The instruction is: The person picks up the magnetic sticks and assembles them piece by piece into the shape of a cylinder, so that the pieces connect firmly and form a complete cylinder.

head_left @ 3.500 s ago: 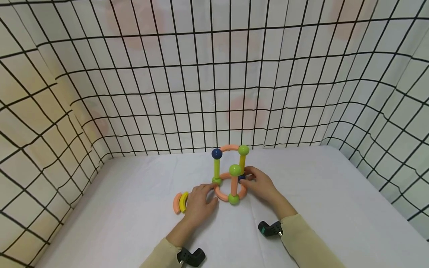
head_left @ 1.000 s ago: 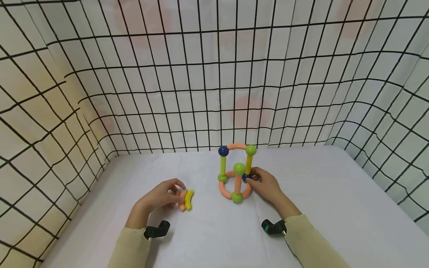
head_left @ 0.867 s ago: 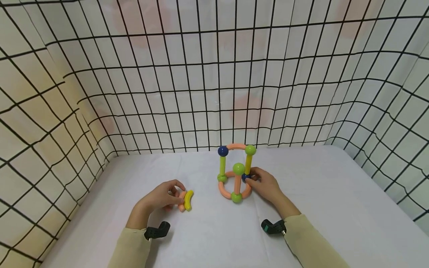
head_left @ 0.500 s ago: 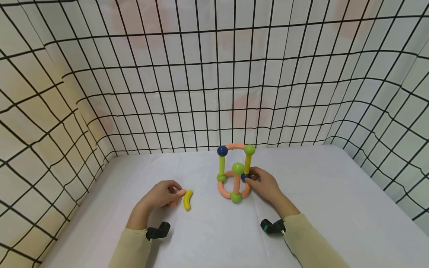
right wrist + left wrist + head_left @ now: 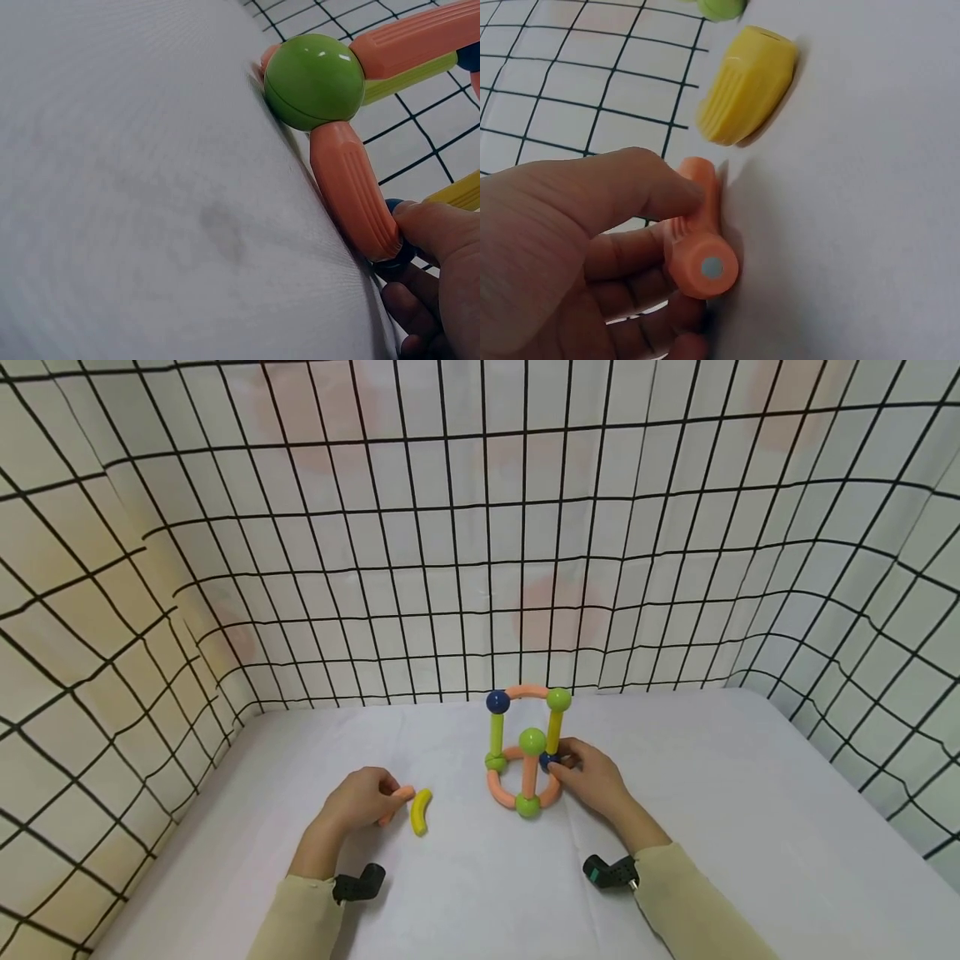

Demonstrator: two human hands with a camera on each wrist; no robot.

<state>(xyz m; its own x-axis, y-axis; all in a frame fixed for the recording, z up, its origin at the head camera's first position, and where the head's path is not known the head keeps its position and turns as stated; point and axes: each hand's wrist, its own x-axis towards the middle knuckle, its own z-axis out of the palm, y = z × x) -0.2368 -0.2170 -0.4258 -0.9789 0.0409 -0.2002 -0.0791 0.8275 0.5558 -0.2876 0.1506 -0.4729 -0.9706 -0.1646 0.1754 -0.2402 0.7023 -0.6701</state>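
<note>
In the head view my left hand point(image 5: 362, 799) pinches a curved orange magnetic stick point(image 5: 404, 792) low at the tabletop. The left wrist view shows the thumb on top of this stick point(image 5: 700, 180), its grey magnet end toward the camera. Beside it lies a curved yellow stick point(image 5: 421, 812). To the right stands a frame of magnetic sticks and balls: an orange ring base point(image 5: 501, 790), upright sticks, and green and dark blue balls on top. My right hand point(image 5: 592, 777) holds the dark blue ball point(image 5: 549, 761) at the base's right side, thumb and fingers around it.
A white cloth covers the table point(image 5: 480, 893). Black grid netting point(image 5: 450, 543) hangs over white sheets behind and along both sides. A front green ball point(image 5: 528, 806) joins the ring base to an upright orange stick. Each wrist wears a black camera point(image 5: 360, 882).
My left hand left the frame and moved left to the two loose sticks. It took hold of the orange one, turned it and drew it away from the yellow one. My right hand stayed on the frame.
</note>
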